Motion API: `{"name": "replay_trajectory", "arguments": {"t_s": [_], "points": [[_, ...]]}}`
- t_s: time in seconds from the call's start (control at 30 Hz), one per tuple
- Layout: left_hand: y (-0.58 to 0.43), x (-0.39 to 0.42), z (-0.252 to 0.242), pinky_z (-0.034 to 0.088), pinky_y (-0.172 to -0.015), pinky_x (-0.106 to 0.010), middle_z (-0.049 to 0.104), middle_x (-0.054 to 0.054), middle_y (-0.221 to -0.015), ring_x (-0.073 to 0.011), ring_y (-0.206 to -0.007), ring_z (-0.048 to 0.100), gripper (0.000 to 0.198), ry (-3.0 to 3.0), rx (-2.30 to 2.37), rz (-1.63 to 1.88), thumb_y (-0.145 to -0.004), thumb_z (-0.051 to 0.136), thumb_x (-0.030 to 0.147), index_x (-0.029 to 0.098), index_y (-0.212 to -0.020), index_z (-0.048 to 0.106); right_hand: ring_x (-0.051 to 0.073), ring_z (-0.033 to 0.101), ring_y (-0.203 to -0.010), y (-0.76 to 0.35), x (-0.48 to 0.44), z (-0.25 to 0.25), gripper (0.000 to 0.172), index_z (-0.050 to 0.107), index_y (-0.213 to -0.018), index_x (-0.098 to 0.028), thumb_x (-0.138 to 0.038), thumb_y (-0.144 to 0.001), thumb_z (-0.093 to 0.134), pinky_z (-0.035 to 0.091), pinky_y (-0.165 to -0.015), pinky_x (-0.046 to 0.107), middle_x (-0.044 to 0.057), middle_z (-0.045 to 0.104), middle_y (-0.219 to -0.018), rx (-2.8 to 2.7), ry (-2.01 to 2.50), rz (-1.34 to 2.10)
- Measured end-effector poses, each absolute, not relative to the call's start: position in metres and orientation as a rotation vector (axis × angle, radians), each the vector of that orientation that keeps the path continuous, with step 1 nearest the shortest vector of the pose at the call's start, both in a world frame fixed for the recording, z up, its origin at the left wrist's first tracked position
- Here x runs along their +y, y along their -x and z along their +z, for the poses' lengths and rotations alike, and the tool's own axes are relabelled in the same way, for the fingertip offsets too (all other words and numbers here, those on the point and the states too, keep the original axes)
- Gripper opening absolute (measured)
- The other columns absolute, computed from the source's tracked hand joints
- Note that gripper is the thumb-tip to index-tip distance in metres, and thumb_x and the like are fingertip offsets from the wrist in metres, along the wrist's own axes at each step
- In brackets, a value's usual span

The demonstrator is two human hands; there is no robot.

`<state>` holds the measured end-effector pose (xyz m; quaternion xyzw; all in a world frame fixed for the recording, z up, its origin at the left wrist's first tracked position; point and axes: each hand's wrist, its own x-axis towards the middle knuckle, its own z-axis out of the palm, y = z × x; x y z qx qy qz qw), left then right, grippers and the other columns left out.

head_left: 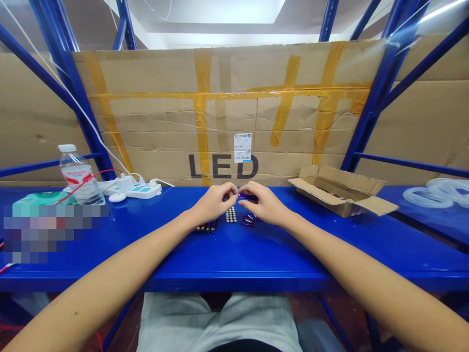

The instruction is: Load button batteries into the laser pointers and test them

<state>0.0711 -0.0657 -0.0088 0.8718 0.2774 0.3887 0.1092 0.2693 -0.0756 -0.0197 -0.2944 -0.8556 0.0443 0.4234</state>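
Note:
My right hand (264,201) is closed around a small dark purple tube (248,196), whose silver tip points left. The fingertips of my left hand (216,200) are pinched together at that tip; whatever they hold is too small to make out. Below the hands, small silver button-shaped pieces (231,215) lie in neat rows on the blue table (234,254). Purple carabiner clips (249,220) sit just right of them, partly under my right hand. Several dark tubes with silver ends (207,228) lie side by side near my left wrist, partly hidden by it.
An open cardboard box (339,193) stands at the right, with coiled clear tubing (436,193) beyond it. On the left are a water bottle (82,178), a white power strip (141,189) and a green packet (40,199). A cardboard sheet (164,122) stands behind the table between blue posts.

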Motion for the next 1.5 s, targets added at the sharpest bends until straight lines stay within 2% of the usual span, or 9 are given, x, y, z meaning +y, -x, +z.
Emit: {"name": "replay_trajectory", "arguments": {"t_s": [0.2,0.37,0.57,0.67,0.83,1.07,1.27,1.37,1.5], "points": [[-0.0716,-0.0672,-0.0075,0.036,-0.056,-0.021,0.056,0.005,-0.062,-0.0086,-0.056,0.048,0.006,-2.574,0.802,1.139,-0.086,0.053,0.022,0.017,-0.087,0.057,0.017,0.053,-0.079,-0.2698,-0.0740,-0.0230,0.011,0.052,-0.086,-0.020,-0.010,-0.083,0.054,0.044,-0.072,0.031,0.003,0.057,-0.085,-2.092,0.725,0.070],[-0.0703,-0.0666,-0.0081,0.035,-0.056,-0.021,0.056,0.005,-0.062,-0.0087,-0.056,0.047,0.007,-2.604,0.820,1.139,-0.087,0.053,0.023,0.017,-0.086,0.057,0.016,0.053,-0.076,-0.2709,-0.0758,-0.0192,0.006,0.056,-0.088,-0.019,-0.014,-0.089,0.053,0.042,-0.069,0.030,0.003,0.058,-0.082,-2.151,0.674,0.036],[-0.0694,-0.0654,-0.0088,0.035,-0.055,-0.021,0.056,0.005,-0.061,-0.0087,-0.055,0.047,0.008,-2.616,0.827,1.128,-0.087,0.053,0.024,0.017,-0.088,0.057,0.017,0.055,-0.076,-0.2692,-0.0792,-0.0170,0.012,0.059,-0.091,-0.019,-0.019,-0.095,0.047,0.041,-0.070,0.030,0.005,0.061,-0.081,-2.209,0.714,0.043],[-0.0696,-0.0662,-0.0085,0.035,-0.056,-0.022,0.056,0.005,-0.061,-0.0088,-0.055,0.048,0.008,-2.618,0.827,1.123,-0.087,0.052,0.023,0.017,-0.088,0.058,0.017,0.054,-0.076,-0.2685,-0.0799,-0.0174,0.005,0.057,-0.092,-0.019,-0.018,-0.089,0.054,0.041,-0.069,0.030,0.004,0.059,-0.083,-2.177,0.729,0.033],[-0.0696,-0.0674,-0.0076,0.035,-0.056,-0.022,0.056,0.005,-0.061,-0.0091,-0.055,0.048,0.008,-2.633,0.829,1.120,-0.087,0.052,0.023,0.017,-0.088,0.058,0.017,0.050,-0.075,-0.2701,-0.0770,-0.0194,0.013,0.050,-0.085,-0.020,-0.009,-0.080,0.054,0.041,-0.067,0.030,0.003,0.054,-0.082,-2.096,0.737,0.024],[-0.0682,-0.0662,-0.0079,0.035,-0.055,-0.021,0.057,0.005,-0.061,-0.0091,-0.055,0.049,0.007,-2.647,0.837,1.103,-0.087,0.053,0.023,0.017,-0.088,0.057,0.016,0.054,-0.076,-0.2718,-0.0758,-0.0186,0.004,0.057,-0.085,-0.018,-0.016,-0.089,0.055,0.042,-0.070,0.030,0.004,0.058,-0.081,-2.157,0.694,0.020],[-0.0688,-0.0672,-0.0082,0.035,-0.055,-0.021,0.056,0.005,-0.061,-0.0091,-0.054,0.049,0.007,-2.665,0.823,1.103,-0.087,0.052,0.022,0.017,-0.088,0.057,0.017,0.055,-0.076,-0.2696,-0.0795,-0.0162,0.016,0.059,-0.085,-0.018,-0.019,-0.095,0.047,0.042,-0.071,0.031,0.004,0.059,-0.079,-2.208,0.711,0.013],[-0.0694,-0.0680,-0.0075,0.035,-0.055,-0.021,0.057,0.005,-0.061,-0.0089,-0.054,0.048,0.007,-2.661,0.816,1.109,-0.086,0.052,0.022,0.017,-0.088,0.057,0.017,0.053,-0.077,-0.2687,-0.0808,-0.0174,0.004,0.056,-0.088,-0.019,-0.019,-0.090,0.054,0.042,-0.071,0.031,0.004,0.058,-0.083,-2.170,0.724,0.020],[-0.0700,-0.0686,-0.0067,0.035,-0.056,-0.021,0.056,0.004,-0.062,-0.0092,-0.055,0.048,0.008,-2.659,0.816,1.123,-0.086,0.052,0.022,0.017,-0.088,0.058,0.017,0.051,-0.077,-0.2690,-0.0788,-0.0212,0.013,0.051,-0.089,-0.020,-0.012,-0.081,0.058,0.042,-0.069,0.030,0.004,0.055,-0.086,-2.126,0.732,0.037]]}}
